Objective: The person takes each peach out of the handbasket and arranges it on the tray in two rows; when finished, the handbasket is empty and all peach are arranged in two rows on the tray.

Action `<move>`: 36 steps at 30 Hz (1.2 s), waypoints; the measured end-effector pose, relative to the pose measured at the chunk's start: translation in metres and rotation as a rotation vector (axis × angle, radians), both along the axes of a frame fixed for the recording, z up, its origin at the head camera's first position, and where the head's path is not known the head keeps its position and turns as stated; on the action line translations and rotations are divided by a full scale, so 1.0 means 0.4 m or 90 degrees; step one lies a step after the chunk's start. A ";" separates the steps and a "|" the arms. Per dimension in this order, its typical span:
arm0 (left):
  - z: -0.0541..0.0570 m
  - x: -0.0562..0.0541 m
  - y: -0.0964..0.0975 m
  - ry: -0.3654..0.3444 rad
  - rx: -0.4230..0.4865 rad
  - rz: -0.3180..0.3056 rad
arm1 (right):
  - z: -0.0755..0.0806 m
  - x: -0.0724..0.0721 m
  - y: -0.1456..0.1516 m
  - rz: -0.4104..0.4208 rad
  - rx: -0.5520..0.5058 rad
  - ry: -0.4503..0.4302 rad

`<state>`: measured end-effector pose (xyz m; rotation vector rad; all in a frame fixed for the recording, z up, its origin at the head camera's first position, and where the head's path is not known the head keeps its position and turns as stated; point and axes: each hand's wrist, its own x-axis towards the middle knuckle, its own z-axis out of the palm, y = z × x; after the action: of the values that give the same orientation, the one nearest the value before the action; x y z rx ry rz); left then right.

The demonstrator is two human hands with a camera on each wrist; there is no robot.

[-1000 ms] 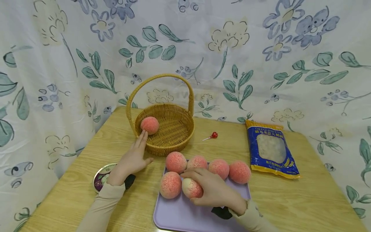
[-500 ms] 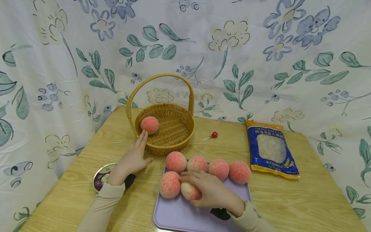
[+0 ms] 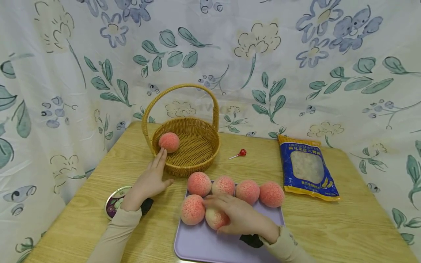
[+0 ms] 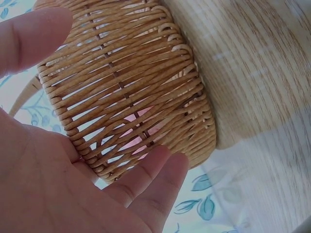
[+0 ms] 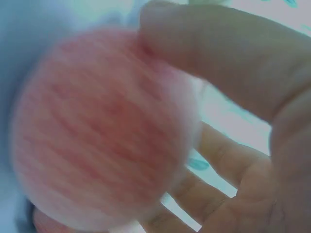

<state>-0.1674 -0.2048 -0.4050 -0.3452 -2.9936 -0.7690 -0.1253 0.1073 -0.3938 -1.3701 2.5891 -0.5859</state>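
Note:
In the head view, my right hand (image 3: 238, 215) grips a pale pink peach (image 3: 215, 219) on the lilac tray (image 3: 204, 244). The right wrist view shows that peach (image 5: 104, 131) close up, with the thumb pressing on it and the fingers around its far side. My left hand (image 3: 149, 182) touches the near left side of the wicker basket (image 3: 184, 170), its fingers straight. Up close in the left wrist view, two fingertips lie against the woven wall (image 4: 121, 97); the other fingers pass partly behind the rim. One peach (image 3: 169, 142) lies inside the basket.
Several more peaches sit on the tray, one (image 3: 192, 209) just left of the gripped one. A red lollipop (image 3: 242, 152) lies behind the tray. At the right is a blue pasta bag (image 3: 307, 166). A round tin (image 3: 113, 206) is partly under the left wrist.
The right hand and its peach have shifted very slightly left and nearer, close to the neighbouring peach. The left hand stays at the basket.

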 end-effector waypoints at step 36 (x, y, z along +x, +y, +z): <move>-0.010 0.004 0.003 0.030 -0.001 0.004 | 0.191 -0.382 -0.178 -0.089 -0.204 -0.205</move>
<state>-0.1658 -0.2036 -0.4090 -0.3485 -2.9506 -0.7473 -0.2782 0.0361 -0.3173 -1.0646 2.4100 -1.1801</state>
